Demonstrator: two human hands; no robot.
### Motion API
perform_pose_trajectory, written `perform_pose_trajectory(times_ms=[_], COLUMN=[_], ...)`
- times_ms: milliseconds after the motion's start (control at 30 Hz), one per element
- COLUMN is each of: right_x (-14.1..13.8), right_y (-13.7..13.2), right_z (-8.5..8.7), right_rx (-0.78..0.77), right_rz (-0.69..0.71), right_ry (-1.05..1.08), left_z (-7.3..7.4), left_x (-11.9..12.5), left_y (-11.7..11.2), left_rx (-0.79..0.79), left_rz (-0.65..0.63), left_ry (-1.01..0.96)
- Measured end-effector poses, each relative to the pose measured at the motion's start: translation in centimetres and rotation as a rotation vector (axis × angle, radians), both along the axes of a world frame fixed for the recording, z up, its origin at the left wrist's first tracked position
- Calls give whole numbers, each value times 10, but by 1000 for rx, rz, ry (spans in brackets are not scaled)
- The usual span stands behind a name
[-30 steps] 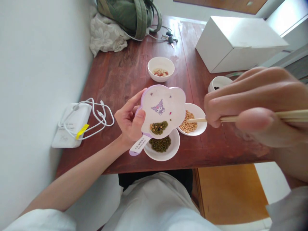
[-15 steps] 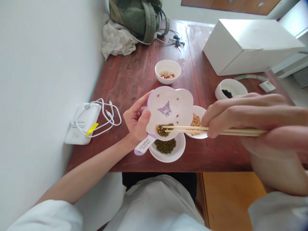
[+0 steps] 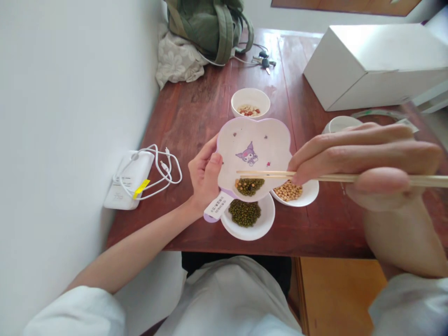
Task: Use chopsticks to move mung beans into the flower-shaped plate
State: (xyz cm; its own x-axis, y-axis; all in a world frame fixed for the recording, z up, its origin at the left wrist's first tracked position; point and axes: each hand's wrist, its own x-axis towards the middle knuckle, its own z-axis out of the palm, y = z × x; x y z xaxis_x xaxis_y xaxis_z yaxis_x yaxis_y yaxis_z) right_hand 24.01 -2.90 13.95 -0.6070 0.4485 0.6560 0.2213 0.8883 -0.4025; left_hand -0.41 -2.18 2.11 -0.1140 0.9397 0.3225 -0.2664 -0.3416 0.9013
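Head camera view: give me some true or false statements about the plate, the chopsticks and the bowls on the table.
1. The left hand holds the flower-shaped plate above the bowl of green beans. True.
2. The right hand holds a spoon. False: it holds chopsticks.
3. The chopsticks' tips reach over the plate. True.
4. The plate has nothing on it. False: a pile of green beans lies at its lower edge.
5. The bowl of peanuts is the bowl nearest the person. False: it stands beyond the plate, and the bowl of green beans is nearest.
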Motion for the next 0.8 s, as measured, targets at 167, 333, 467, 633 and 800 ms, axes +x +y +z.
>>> perform_pose_trajectory(times_ms=[167, 333, 467, 633, 800], right_x=[23, 49, 67, 79, 90], right_y=[11, 13, 18, 29, 36], right_z=[14, 26, 32, 24, -7], right_rx=[-110, -114, -64, -15, -22], right_rz=[-44, -117, -210, -336, -334], right_ry=[40, 30, 30, -15, 11], left_z=[18, 43, 47, 37, 24], left_x=[12, 39, 60, 75, 80], left_y=[5, 20, 48, 78, 82], left_rx=[-77, -41, -77, -223, -347], left_rz=[-99, -184, -327, -623, -701], left_ry=[9, -21, 4, -32, 44])
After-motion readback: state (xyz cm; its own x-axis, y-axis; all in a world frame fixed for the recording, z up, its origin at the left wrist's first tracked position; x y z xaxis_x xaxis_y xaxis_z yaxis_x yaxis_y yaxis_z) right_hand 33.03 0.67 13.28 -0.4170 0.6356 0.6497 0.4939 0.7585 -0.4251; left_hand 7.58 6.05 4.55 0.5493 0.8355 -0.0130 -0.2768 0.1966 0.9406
